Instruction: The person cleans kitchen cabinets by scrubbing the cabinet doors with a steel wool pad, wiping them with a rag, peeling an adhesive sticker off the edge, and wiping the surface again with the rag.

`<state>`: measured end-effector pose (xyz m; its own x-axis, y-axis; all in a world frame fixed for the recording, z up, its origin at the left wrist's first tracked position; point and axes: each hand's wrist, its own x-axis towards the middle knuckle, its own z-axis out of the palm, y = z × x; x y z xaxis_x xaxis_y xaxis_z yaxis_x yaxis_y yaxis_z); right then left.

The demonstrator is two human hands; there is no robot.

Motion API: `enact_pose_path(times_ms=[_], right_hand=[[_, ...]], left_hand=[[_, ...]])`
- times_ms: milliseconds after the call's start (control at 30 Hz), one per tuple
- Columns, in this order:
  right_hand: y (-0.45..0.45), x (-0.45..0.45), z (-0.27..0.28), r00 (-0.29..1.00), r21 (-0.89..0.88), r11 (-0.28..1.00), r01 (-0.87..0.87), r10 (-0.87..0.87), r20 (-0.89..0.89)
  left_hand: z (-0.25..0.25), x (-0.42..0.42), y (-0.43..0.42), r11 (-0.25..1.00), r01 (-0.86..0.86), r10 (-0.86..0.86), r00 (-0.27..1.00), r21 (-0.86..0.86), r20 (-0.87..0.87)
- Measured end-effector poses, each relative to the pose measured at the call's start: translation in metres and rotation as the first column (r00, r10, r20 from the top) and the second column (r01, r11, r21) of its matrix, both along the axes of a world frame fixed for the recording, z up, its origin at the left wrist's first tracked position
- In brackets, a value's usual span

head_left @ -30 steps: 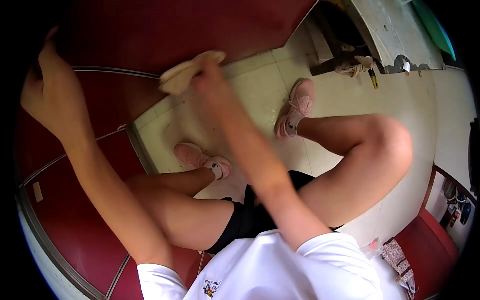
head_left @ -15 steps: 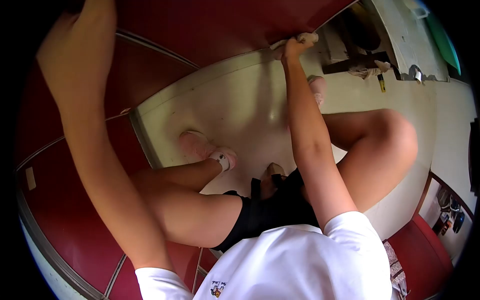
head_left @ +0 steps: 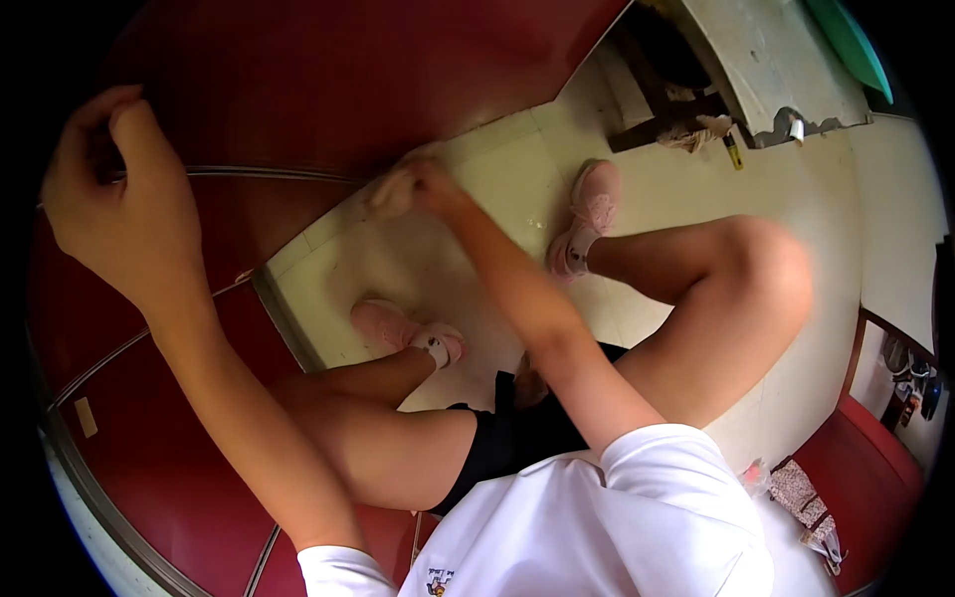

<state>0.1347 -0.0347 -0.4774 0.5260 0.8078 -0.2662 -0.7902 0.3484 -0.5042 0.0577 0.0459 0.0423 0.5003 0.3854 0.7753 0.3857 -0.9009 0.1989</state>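
My right hand (head_left: 428, 184) is closed on a pale cloth (head_left: 394, 191), both smeared by motion. The cloth is at the lower edge of the large dark red panel (head_left: 328, 80), just above the tiled floor. Whether it touches the panel I cannot tell. At upper left, my left hand (head_left: 124, 199) is in front of the red panels with its fingers loosely curled. A dark gap shows between thumb and forefinger, with nothing visible in it. The other fingertips are partly hidden.
My feet in pink shoes (head_left: 595, 199) are planted apart on the pale floor (head_left: 477, 239). At upper right stands a worn grey-white slab (head_left: 771, 65) beside dark wood and a yellow-and-black item (head_left: 734, 151). A red seat (head_left: 846, 497) with a patterned cloth (head_left: 799, 493) is at lower right.
My right hand has swept left along the panel's lower edge with the cloth. My left hand appears lower, with more of its fingers in sight. The view has shifted slightly.
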Motion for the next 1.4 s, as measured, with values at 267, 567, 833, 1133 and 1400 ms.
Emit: enact_pose_path(times_ms=[267,567,833,1133,1400], right_hand=[[-0.146,0.149,0.085,0.793,-0.468,0.642,0.608,-0.457,0.403],[-0.046,0.06,0.048,0.967,-0.335,0.91,0.245,-0.205,0.15],[0.05,-0.052,0.19,0.854,-0.213,0.968,0.131,-0.22,-0.471],[-0.073,0.051,0.27,0.85,0.028,0.883,0.468,-0.441,-0.289],[-0.165,0.181,0.213,0.837,-0.539,0.646,0.541,-0.48,0.265]], left_hand=[[-0.003,-0.001,0.015,0.974,0.21,-0.215,0.975,0.084,0.054],[0.004,0.003,-0.006,0.843,0.528,-0.484,0.829,-0.106,0.278],[0.007,0.006,-0.007,0.914,0.405,-0.389,0.879,-0.002,0.275],[0.012,0.004,-0.022,0.918,0.387,-0.344,0.886,-0.09,0.311],[0.017,-0.002,-0.017,0.933,0.325,-0.292,0.935,-0.156,0.199]])
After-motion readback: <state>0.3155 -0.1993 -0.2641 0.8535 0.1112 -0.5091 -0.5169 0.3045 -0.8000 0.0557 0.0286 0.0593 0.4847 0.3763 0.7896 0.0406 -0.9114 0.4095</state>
